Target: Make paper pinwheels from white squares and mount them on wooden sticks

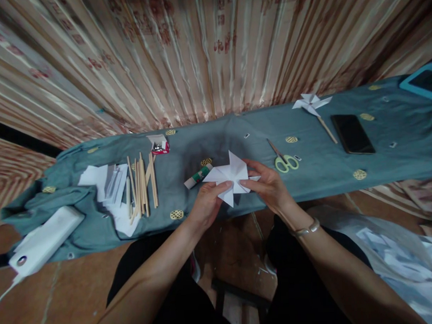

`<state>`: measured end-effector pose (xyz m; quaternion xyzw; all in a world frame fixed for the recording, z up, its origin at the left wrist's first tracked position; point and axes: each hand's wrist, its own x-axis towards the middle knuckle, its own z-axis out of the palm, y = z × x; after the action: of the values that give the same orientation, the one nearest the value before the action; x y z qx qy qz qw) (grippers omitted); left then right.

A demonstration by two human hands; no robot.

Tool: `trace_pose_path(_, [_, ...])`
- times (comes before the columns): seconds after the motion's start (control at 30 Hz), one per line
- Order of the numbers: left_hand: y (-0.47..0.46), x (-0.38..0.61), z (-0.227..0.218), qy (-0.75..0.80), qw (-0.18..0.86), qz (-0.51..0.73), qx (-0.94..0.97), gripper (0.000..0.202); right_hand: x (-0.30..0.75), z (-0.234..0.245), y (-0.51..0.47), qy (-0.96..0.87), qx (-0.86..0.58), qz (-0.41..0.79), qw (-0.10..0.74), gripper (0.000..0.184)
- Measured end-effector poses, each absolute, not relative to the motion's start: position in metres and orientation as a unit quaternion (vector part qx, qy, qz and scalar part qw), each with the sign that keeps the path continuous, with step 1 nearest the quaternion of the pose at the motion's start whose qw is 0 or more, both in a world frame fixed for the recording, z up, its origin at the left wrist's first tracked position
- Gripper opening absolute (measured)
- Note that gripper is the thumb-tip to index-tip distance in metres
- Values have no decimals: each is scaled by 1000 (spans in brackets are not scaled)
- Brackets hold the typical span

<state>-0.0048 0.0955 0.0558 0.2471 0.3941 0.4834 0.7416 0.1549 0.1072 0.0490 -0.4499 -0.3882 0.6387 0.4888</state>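
Note:
A white folded paper pinwheel (230, 176) is held over the front edge of the teal cloth-covered table (396, 165). My left hand (207, 204) pinches its lower left flap from below. My right hand (269, 184) grips its right side, thumb on top, a metal bracelet on the wrist. A glue stick (197, 176) lies just left of the paper. Green-handled scissors (284, 159) lie just right of my right hand.
Wooden sticks (143, 184) and white paper scraps (106, 184) lie at the left. A small red-and-white box (159, 145) sits behind them. A finished pinwheel on a stick (312, 104), a black phone (352, 133) and a teal tablet (423, 83) lie at the right. A white device (45, 239) rests at the left edge.

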Motion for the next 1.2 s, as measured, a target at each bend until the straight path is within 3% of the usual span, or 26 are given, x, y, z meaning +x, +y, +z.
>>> trace_pose_path(0.77, [106, -10, 50, 440, 680, 527, 257, 29, 162, 43, 104, -437, -454, 614, 475, 66])
trace_pose_path(1.2, [118, -36, 60, 447, 636, 589, 223, 30, 164, 33, 112, -447, -521, 535, 492, 44])
